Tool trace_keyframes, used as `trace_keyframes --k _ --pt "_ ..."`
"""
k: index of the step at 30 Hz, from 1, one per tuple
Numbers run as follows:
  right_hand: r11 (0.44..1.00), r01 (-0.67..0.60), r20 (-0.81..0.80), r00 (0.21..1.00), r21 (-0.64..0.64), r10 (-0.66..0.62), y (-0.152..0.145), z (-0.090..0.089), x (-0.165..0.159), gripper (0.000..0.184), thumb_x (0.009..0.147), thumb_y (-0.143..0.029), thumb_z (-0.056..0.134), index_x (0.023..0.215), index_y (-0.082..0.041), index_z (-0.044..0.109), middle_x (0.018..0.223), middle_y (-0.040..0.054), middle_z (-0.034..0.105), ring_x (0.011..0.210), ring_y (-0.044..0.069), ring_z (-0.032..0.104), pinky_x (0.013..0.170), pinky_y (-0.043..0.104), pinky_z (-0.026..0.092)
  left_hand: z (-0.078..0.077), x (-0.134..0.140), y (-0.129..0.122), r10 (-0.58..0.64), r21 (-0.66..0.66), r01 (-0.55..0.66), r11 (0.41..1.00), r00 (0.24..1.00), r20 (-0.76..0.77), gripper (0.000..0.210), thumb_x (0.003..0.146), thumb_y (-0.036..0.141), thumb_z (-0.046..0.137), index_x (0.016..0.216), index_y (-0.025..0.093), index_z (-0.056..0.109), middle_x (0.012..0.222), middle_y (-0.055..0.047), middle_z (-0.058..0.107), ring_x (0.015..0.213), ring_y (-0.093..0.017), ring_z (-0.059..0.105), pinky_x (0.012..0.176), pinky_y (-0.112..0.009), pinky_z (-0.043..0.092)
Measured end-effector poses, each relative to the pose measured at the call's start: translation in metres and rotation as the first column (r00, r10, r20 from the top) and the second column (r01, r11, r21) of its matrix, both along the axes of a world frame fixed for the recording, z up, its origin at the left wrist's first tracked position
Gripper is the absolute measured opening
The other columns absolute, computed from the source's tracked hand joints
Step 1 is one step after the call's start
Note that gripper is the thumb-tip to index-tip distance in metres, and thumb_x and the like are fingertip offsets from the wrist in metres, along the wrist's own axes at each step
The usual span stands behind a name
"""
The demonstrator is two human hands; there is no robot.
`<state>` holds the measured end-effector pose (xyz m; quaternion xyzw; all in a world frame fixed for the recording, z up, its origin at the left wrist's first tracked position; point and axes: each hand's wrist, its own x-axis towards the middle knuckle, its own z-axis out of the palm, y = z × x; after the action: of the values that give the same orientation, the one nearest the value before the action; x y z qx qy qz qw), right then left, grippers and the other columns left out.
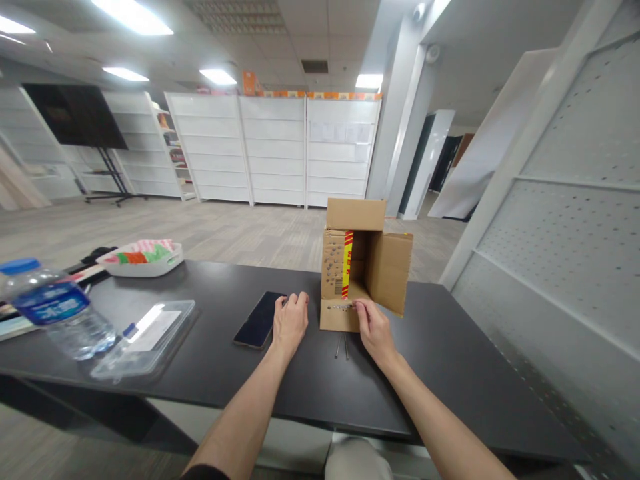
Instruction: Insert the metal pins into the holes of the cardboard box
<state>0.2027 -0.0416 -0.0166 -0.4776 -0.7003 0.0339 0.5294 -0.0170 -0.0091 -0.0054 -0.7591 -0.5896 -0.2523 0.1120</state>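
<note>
A cardboard box [334,267] stands on its side with its mouth and flaps open towards me. Its front wall has many dark holes and a yellow-red tape strip [347,265]. The lower flap [337,320] bears a row of small holes and shiny dots. At this flap, my right hand [375,330] is closed in a pinch; whatever is between the fingertips is too small to make out. My left hand [291,323] lies beside a dark phone [257,321], fingers curled and tips hidden. Two thin metal pins, like nails or screws [342,348], lie before the box.
On the left of the black table [430,380] are a clear plastic case [150,340], a water bottle [63,313] with a blue cap, and a white basket [145,267] of colourful packets. A perforated panel [575,220] rises on the right.
</note>
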Motion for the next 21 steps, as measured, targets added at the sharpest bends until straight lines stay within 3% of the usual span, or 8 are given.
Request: trace_keyframes --k 12,21 --pt "1.000 0.015 0.024 1.000 -0.001 -0.015 0.0006 -0.0024 -0.0010 0.028 0.104 -0.033 0.037 0.105 -0.021 0.062 0.097 0.0081 0.070 0.091 0.022 0.066 0.083 0.035 0.051 -0.0010 -0.0006 -0.0012 -0.002 0.017 0.002 1.000 1.000 0.000 0.026 0.096 0.018 0.036 0.097 0.022 0.062 0.089 -0.006 0.067 0.086 -0.020 0.061 0.098 -0.039 0.035" --pt "0.996 0.027 0.142 0.989 0.084 -0.039 0.0013 -0.0014 -0.0028 0.026 0.104 -0.029 0.040 0.103 -0.020 0.064 0.095 0.0077 0.071 0.088 0.022 0.064 0.080 0.037 0.047 -0.0053 -0.0010 0.0010 -0.005 0.025 0.005 1.000 1.000 0.014 0.026 0.096 0.017 0.038 0.098 0.021 0.063 0.089 -0.005 0.067 0.086 -0.019 0.061 0.097 -0.039 0.035"
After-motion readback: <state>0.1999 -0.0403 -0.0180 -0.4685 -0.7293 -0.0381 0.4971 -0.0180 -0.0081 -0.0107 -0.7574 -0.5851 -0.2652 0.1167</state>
